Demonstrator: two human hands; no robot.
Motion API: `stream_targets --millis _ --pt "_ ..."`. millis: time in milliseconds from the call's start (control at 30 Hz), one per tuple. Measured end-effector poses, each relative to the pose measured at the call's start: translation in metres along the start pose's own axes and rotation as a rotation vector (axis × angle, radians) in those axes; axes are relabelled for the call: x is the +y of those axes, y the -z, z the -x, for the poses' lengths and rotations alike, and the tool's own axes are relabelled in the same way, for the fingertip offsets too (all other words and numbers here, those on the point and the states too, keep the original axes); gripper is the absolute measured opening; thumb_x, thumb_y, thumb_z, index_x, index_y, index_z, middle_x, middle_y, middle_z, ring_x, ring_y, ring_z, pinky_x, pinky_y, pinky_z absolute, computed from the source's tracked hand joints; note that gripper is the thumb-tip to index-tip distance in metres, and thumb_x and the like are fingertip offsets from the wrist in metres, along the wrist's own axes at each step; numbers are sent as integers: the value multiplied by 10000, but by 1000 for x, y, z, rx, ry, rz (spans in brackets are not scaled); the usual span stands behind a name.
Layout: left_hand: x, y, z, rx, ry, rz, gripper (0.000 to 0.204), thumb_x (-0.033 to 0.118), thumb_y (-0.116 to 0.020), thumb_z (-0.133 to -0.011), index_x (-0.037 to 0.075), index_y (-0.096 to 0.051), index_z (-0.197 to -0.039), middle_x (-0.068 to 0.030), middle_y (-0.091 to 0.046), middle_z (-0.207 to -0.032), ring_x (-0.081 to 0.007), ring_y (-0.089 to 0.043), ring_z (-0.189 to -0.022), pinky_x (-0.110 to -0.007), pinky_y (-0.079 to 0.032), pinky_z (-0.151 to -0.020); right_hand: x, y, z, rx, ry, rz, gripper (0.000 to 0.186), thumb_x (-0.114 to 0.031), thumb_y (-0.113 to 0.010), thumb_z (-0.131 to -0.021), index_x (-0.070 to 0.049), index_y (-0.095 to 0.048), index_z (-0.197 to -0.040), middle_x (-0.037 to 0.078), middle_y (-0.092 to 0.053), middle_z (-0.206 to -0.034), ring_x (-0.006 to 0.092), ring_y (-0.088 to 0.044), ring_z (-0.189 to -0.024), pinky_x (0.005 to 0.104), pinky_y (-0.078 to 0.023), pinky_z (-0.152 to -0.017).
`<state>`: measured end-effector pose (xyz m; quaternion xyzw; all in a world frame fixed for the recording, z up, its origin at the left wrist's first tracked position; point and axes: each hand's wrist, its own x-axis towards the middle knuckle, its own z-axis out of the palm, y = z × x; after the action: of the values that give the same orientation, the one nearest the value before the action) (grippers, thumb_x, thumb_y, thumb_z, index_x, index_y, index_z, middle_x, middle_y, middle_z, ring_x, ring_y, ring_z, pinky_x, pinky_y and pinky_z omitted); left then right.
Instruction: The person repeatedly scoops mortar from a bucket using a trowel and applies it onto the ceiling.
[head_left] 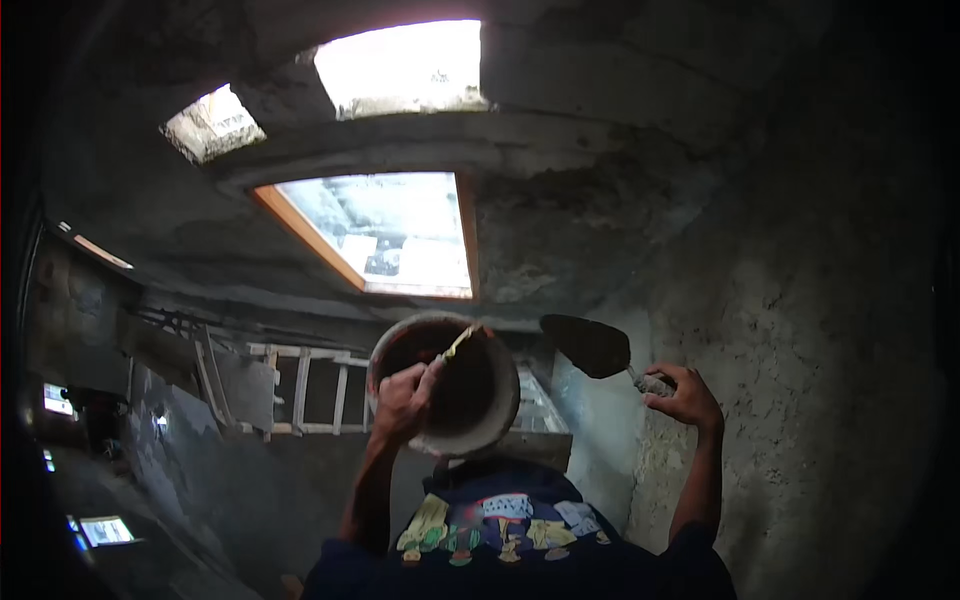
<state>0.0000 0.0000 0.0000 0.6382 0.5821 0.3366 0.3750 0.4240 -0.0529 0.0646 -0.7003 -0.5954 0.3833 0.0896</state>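
In front of my chest is a round bucket (508,400) with a pale, dirty rim and a dark inside. My left hand (403,398) is closed over it, on a thin yellowish strip (458,343) that runs to the far right part of the rim and looks like the bucket's handle. What the bucket contains is too dark to tell. To the right, my right hand (690,398) grips the wrapped handle of a trowel (590,346). The broad, dark blade points left and away from me, apart from the bucket.
Ahead is a rough grey wall with a wood-framed window (400,235) and two bright openings above it. A bare plastered wall (790,390) rises close on my right. Ladder-like pale wooden bars (300,390) stand left of the bucket.
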Motion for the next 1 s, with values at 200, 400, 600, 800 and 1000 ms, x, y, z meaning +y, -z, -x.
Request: stream_targets --millis 200,400,600,800,1000 --pt "19 -12 0 -86 120 109 467 346 -522 -1003 -24 -515 -718 -61 -413 -541 -101 -358 -520 -343 -305 -477 -44 -71 -7 -17 444 311 351 -279 -719 -755 -98 -657 -1050 140 -673 -960 300 -678 -839 429 -543 -729" --pt "37 -29 8 -125 89 114 445 328 -522 -1006 -25 -551 -737 -79 -469 -541 -111 -400 -502 -343 -323 -476 -77 -215 -77 99 413 869 207 -166 -578 -862 -61 -715 -976 153 -655 -992 322 -669 -908 440 -556 -673" --pt "42 -22 4 -6 51 23 433 347 -542 -991 -10 -586 -751 -98 -492 -526 -143 -431 -466 -357 -346 -479 -87 -241 -90 11 359 1030 168 -143 -592 -840 -72 -742 -865 145 -672 -1001 279 -687 -920 347 -572 -694" --pt "44 -30 2 50 13 13 433 365 -555 -977 -3 -617 -756 -121 -525 -535 -215 -486 -464 -387 -373 -501 -93 -200 -82 -171 397 865 178 -103 -570 -832 -92 -746 -808 114 -723 -836 252 -720 -815 365 -569 -693" --pt "61 -32 6 -6 0 67 431 348 -557 -978 -14 -605 -749 -129 -528 -544 -209 -487 -471 -390 -370 -502 -81 -183 -74 -81 533 889 213 -114 -534 -863 -83 -743 -834 95 -705 -764 234 -717 -757 356 -562 -654"
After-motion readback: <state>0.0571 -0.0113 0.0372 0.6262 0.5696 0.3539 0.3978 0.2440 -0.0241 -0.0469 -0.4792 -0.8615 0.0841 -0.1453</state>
